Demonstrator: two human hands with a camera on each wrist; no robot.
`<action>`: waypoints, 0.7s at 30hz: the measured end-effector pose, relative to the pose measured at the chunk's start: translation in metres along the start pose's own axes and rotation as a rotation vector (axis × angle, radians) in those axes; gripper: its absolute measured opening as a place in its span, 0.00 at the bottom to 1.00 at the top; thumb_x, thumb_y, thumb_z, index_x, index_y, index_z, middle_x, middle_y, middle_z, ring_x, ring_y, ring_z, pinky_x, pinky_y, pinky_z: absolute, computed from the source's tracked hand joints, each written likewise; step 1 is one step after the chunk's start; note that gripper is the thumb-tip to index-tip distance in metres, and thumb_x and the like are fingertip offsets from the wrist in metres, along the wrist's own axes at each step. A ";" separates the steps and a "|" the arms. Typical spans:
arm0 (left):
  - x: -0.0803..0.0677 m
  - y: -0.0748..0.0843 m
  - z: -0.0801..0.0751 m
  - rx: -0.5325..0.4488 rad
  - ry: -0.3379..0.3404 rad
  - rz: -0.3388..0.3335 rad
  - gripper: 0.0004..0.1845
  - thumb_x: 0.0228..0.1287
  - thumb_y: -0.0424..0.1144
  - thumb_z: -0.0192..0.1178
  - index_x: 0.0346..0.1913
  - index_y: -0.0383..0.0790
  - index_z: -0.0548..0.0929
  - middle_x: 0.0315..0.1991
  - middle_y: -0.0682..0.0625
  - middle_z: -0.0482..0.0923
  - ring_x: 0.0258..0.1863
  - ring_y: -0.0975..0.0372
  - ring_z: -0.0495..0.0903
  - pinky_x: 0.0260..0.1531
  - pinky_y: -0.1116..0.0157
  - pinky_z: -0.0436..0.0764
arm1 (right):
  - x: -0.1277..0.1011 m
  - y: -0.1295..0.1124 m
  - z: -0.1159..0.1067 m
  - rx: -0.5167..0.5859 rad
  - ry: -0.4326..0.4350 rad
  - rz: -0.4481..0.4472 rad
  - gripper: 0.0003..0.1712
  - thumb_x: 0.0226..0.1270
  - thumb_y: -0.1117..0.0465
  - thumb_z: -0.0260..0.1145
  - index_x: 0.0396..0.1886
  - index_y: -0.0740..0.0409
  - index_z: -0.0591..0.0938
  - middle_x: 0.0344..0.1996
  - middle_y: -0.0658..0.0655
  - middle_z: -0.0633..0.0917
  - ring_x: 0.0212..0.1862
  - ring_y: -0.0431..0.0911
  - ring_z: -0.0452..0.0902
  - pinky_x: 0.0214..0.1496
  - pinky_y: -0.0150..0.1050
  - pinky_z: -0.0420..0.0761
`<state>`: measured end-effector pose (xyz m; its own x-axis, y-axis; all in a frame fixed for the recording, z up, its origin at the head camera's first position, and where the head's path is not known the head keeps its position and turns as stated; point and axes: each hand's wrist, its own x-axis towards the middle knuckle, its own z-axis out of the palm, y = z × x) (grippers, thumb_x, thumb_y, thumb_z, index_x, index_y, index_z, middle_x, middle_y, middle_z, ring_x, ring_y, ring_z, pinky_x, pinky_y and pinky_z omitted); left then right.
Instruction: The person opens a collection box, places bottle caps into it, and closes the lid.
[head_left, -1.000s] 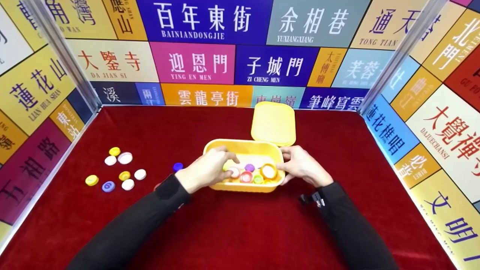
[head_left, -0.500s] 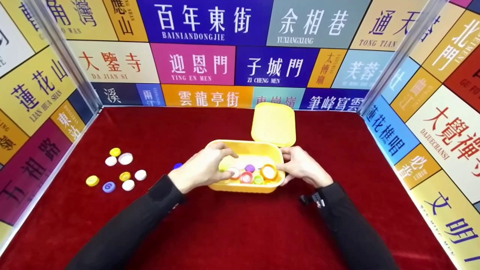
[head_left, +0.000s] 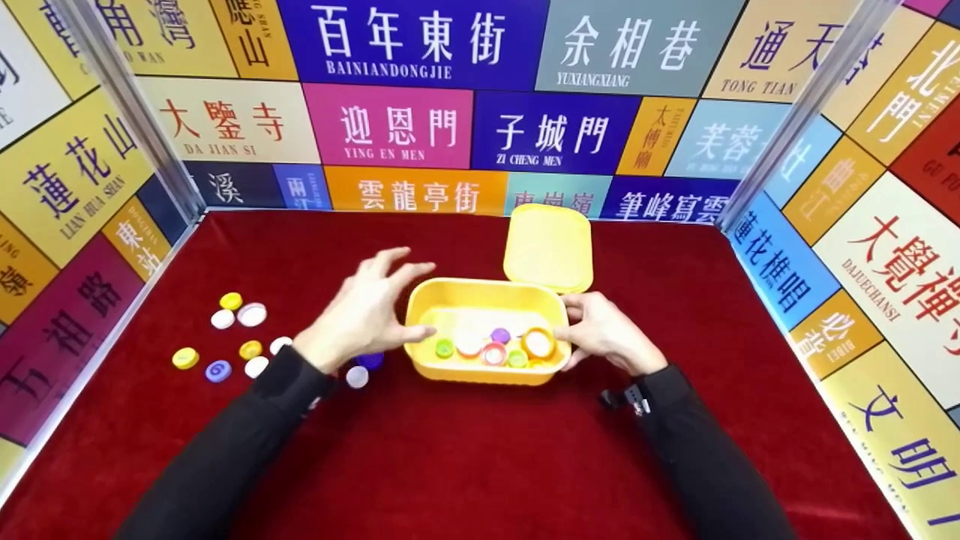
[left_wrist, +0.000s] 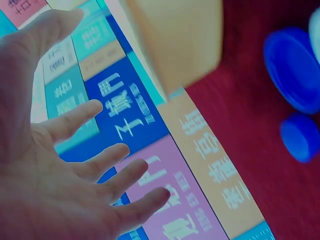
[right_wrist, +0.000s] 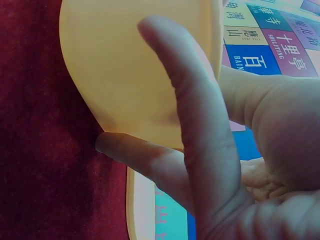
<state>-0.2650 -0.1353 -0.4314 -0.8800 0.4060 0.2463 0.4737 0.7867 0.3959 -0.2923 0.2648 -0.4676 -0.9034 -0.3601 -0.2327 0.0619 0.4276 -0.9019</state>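
A yellow plastic box (head_left: 487, 373) stands uncovered on the red cloth, with several bottle caps (head_left: 493, 354) in green, red, purple, orange and white on its floor. My left hand (head_left: 364, 311) is just left of the box, fingers spread and nothing in them, thumb tip at the left rim. In the left wrist view the spread fingers show beside the box's outer wall (left_wrist: 195, 45). My right hand (head_left: 604, 330) holds the box's right end by the rim. The right wrist view shows its fingers against the outer wall (right_wrist: 115, 65). Dark blue caps (head_left: 370, 361) lie below the left hand.
A yellow lid (head_left: 548, 247) lies flat behind the box's right end. Several loose caps, among them a blue one (head_left: 218, 370) and a yellow one (head_left: 185, 358), are scattered at the left. A translucent cap (head_left: 357, 376) lies near the left wrist. Sign-printed panels (head_left: 390, 124) wall the table's back and sides.
My left hand has drawn out of the box to the left, its fingers spreading. A green cap now shows at the box's left end. My right hand has stayed on the box.
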 end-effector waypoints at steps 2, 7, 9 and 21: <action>-0.003 -0.008 -0.004 0.002 -0.001 -0.038 0.52 0.61 0.60 0.86 0.87 0.55 0.77 0.91 0.35 0.63 0.85 0.33 0.70 0.81 0.25 0.74 | 0.000 0.000 0.000 -0.003 0.002 -0.001 0.31 0.79 0.70 0.74 0.78 0.69 0.81 0.66 0.73 0.91 0.46 0.65 0.98 0.35 0.48 0.97; -0.014 -0.030 -0.009 -0.004 -0.021 -0.117 0.54 0.62 0.63 0.86 0.89 0.57 0.75 0.92 0.36 0.60 0.86 0.33 0.67 0.82 0.24 0.71 | 0.000 0.000 0.000 -0.008 0.001 0.002 0.31 0.79 0.70 0.74 0.77 0.70 0.81 0.65 0.73 0.91 0.46 0.64 0.98 0.35 0.48 0.97; -0.019 -0.038 -0.008 -0.009 -0.024 -0.135 0.53 0.62 0.63 0.85 0.89 0.56 0.75 0.92 0.35 0.60 0.86 0.33 0.67 0.81 0.23 0.72 | 0.000 0.000 0.000 -0.009 0.001 0.003 0.31 0.79 0.70 0.74 0.78 0.70 0.81 0.65 0.73 0.91 0.46 0.64 0.98 0.35 0.48 0.97; -0.042 -0.076 -0.001 -0.039 -0.086 -0.181 0.38 0.70 0.50 0.82 0.80 0.43 0.86 0.79 0.28 0.76 0.74 0.30 0.78 0.76 0.32 0.83 | -0.001 -0.002 0.000 -0.005 0.000 -0.005 0.31 0.78 0.70 0.75 0.78 0.70 0.81 0.66 0.73 0.91 0.44 0.63 0.98 0.34 0.48 0.97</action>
<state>-0.2644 -0.2124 -0.4705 -0.9496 0.2997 0.0921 0.3074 0.8324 0.4611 -0.2912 0.2644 -0.4654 -0.9038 -0.3621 -0.2280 0.0551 0.4299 -0.9012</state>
